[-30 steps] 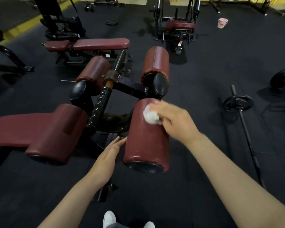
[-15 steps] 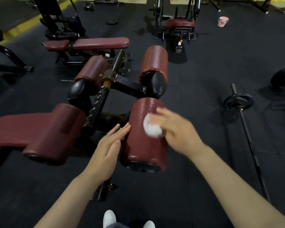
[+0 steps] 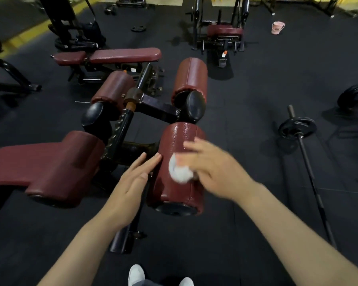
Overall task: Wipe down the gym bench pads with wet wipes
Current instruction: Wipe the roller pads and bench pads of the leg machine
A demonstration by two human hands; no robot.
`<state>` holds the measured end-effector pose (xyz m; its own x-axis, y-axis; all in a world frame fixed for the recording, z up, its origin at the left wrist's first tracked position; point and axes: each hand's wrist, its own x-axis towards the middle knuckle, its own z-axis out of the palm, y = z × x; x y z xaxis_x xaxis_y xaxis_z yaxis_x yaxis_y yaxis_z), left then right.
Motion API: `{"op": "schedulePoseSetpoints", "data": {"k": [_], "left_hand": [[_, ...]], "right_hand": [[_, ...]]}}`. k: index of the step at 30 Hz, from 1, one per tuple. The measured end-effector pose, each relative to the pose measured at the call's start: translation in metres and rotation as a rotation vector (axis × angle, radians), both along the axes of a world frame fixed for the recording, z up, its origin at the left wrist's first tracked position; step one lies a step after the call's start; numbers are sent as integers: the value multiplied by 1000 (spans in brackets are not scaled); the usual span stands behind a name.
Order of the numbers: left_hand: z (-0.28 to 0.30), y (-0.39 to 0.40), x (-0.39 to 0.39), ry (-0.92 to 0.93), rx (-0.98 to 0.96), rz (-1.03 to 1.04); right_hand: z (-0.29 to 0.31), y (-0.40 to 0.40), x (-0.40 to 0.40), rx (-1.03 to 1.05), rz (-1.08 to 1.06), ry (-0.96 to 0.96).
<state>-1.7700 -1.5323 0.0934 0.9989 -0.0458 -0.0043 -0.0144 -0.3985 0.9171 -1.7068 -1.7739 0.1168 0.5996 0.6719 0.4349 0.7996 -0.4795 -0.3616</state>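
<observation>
- Roller pad [image 3: 180, 141]: a maroon vinyl cylinder at the centre of the frame, lying with its length running away from me. Its upper surface is glossy with fine specks of sheen. The near end has a black end cap [image 3: 175, 209] facing me.
- Wipe [image 3: 180, 172]: a white crumpled wad, blurred, lying against the near half of the roller pad's top.
- My right hand [image 3: 213, 170] comes in from the lower right. Its fingers are bent round the wipe and press it onto the pad. The hand is blurred, so I cannot tell the exact lie of each finger.
- My left hand [image 3: 132, 180] comes in from the lower left. Fingers are straight and together, holding nothing. The fingertips touch the left flank of the roller pad, just beside the wipe.
- Other pads on the same bench: a second maroon roller [image 3: 62, 170] at the left of the frame, joined to a flat maroon seat pad [image 3: 19, 162]; two more rollers [image 3: 191, 77] higher up at the centre, on the black frame [image 3: 120, 129].
- A separate flat bench [image 3: 116, 55] stands at the upper left.
- A barbell [image 3: 306, 159] lies on the black floor at the right.
- A pink bucket [image 3: 277, 27] stands at the upper right.
- No writing or brand marks are legible on any pad; a small label under the flat bench is too small to read.
</observation>
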Motion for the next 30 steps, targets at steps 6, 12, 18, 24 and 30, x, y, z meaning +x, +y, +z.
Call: {"op": "schedulePoseSetpoints", "data": {"k": [6, 12, 18, 24, 30], "left_hand": [[-6, -12, -14, -8, 19, 6], [-19, -3, -15, 115, -56, 32], [-16, -6, -14, 130, -73, 54], [-1, -8, -20, 108, -10, 63], [35, -9, -19, -71, 79, -35]], "right_hand": [[3, 3, 66, 33, -315, 161], [-22, -13, -25, 230, -74, 72], [-22, -15, -46, 254, -39, 88], [-21, -11, -49, 479, -142, 303], [1, -16, -54, 869, -512, 623]]}}
